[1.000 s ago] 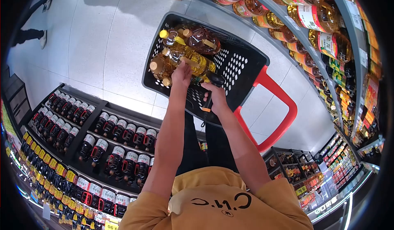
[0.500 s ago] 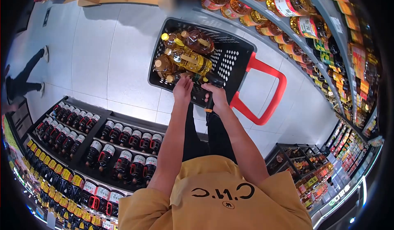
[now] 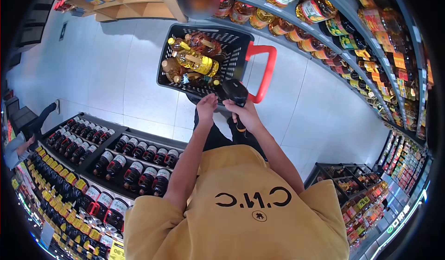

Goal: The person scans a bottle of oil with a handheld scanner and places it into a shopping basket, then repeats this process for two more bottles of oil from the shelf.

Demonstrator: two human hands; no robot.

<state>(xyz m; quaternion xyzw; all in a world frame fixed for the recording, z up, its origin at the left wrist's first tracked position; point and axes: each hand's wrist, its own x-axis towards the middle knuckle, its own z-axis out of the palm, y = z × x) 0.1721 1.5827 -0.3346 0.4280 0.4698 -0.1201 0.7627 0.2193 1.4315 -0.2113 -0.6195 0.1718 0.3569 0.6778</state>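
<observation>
My right hand is wrapped round the handle of a black handheld device, whose wide head points toward the basket. My left hand is closed, fingers bent together, just outside the near side of the basket; whatever it may hold is too small to make out. The black basket with a red handle stands on the floor. Inside it lie several oil bottles, among them a yellow one on top and a darker one behind it.
Shelves of oil bottles curve along the right. Dark bottles with white labels fill a low rack at the lower left. A wooden shelf stands at the top. Another person is at the far left.
The basket sits further left and higher in view. The device is now raised and more visible in my right hand. The other person has moved lower at the left edge.
</observation>
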